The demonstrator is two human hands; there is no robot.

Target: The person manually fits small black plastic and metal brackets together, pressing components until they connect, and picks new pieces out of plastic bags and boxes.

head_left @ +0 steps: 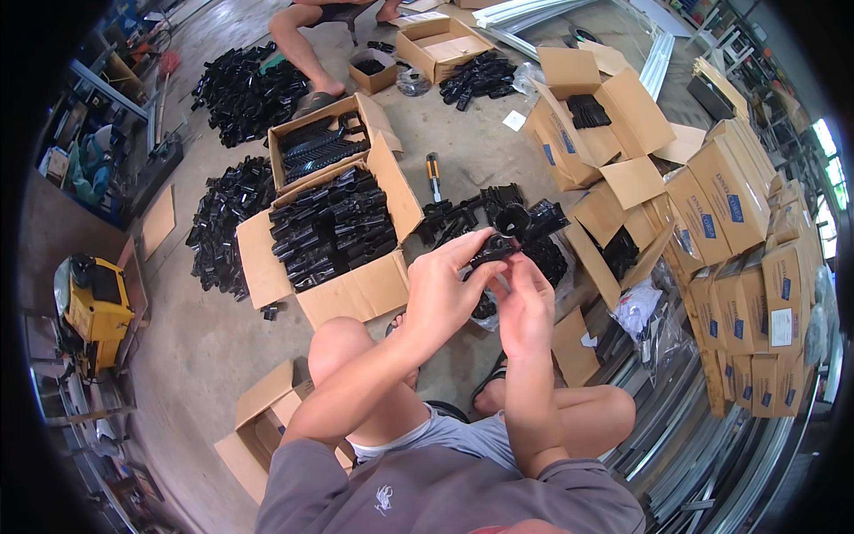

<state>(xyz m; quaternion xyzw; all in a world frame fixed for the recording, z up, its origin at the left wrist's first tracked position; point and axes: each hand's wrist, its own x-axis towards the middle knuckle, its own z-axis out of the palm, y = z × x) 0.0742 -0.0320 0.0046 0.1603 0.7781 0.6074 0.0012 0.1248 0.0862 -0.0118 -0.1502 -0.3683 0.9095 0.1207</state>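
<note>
Both hands meet in front of my knees around a glossy black fitting (489, 253). My left hand (442, 283) grips it with thumb and fingers from the left. My right hand (525, 307) has its fingertips closed on its right side; the fingers partly hide the piece. Just beyond, a round-mouthed black piece (513, 220) shows; I cannot tell whether it joins the held one. Loose black parts (547, 260) lie behind my hands. An open carton (351, 295) to the left holds stacked black parts (334, 230).
A screwdriver-like tool (433, 173) with an orange handle lies ahead. Heaps of black parts (229, 222) flank the cartons at left. Open boxes (614, 209) and stacked cartons (721, 205) stand right, above long metal profiles (703, 454). Another person's leg (298, 49) is at the far side.
</note>
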